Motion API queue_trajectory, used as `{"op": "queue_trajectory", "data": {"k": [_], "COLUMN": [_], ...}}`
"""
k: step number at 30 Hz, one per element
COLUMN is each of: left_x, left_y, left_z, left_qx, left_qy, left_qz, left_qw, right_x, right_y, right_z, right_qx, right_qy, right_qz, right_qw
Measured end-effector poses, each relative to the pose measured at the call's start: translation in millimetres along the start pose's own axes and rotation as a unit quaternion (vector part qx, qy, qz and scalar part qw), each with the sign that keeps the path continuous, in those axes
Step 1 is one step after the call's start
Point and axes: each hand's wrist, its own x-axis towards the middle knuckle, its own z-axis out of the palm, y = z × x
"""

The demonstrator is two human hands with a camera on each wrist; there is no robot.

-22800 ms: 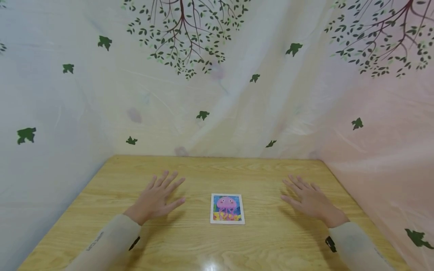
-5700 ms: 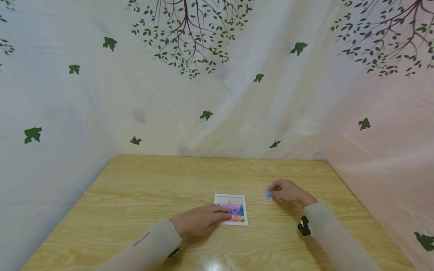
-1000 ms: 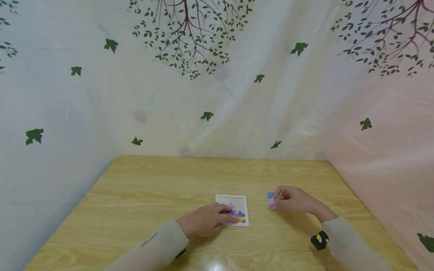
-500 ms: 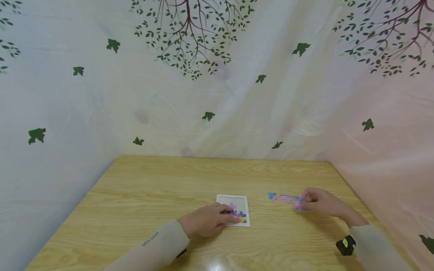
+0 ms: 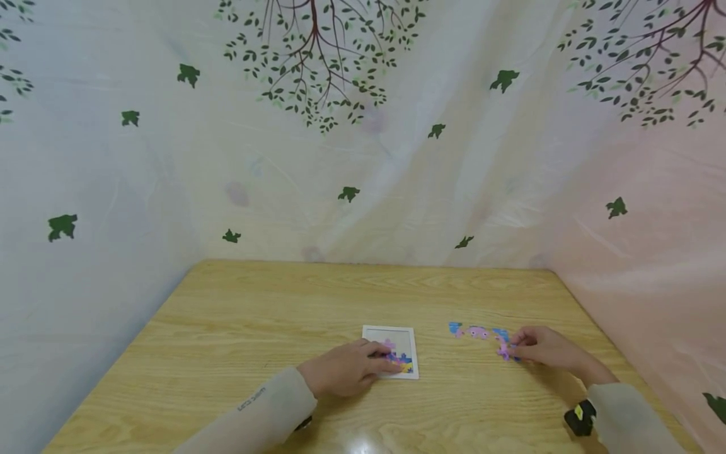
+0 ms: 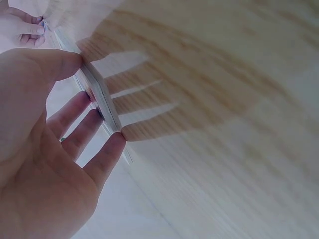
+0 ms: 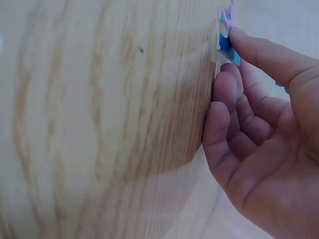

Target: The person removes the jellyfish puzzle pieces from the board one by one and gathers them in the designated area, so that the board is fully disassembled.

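My left hand (image 5: 348, 367) holds the white puzzle tray (image 5: 416, 353), thumb and little finger at its edge in the left wrist view and other fingers over the pieces. Inside the tray, pink, blue and yellow puzzle pieces (image 5: 406, 364) show at the near end; its far part is bare. To the right, my right hand (image 5: 547, 349) pinches a pink and blue puzzle piece (image 7: 227, 42) between thumb and fingers, close over the table. Just left of it lie a blue corner piece (image 5: 500, 331), a pink piece with eyes (image 5: 478, 331) and a blue-and-pink piece (image 5: 455, 328).
The wooden table (image 5: 255, 302) extends around the tray and the loose pieces. A pale curtain (image 5: 374, 227) printed with leaves and branches hangs behind it and along both sides. Each wrist wears a dark camera, such as the right wrist camera (image 5: 580, 418).
The full jellyfish picture is now partly taken out of the tray. Over the last second my right hand has moved right, leaving loose pieces uncovered, then slightly nearer. My left hand has stayed put.
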Motion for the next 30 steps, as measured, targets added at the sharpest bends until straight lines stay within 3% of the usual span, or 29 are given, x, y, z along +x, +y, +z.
{"op": "queue_trajectory", "data": {"k": [7,15,22,30], "left_x": [-0.7,-4.2,-3.2,-4.5], "left_y": [1.3,0.7,0.5,0.2], "left_z": [-2.9,-2.6,-0.5,0.1], "left_qx": [-0.005,0.013,0.012,0.013], "left_qy": [-0.010,0.009,0.006,0.023], "left_qz": [-0.013,0.017,0.009,0.027], "left_qw": [0.9999,0.9997,0.9999,0.9993], "right_x": [1.4,4.6,3.4,9.4], "right_y": [-2,-2,-6,-32], "right_z": [1,2,-1,3], "right_qx": [-0.012,-0.018,0.014,-0.025], "right_qy": [-0.003,-0.006,-0.011,0.002], "right_qz": [0.019,0.019,0.018,-0.032], "right_qw": [0.9998,0.9996,0.9997,0.9992]}}
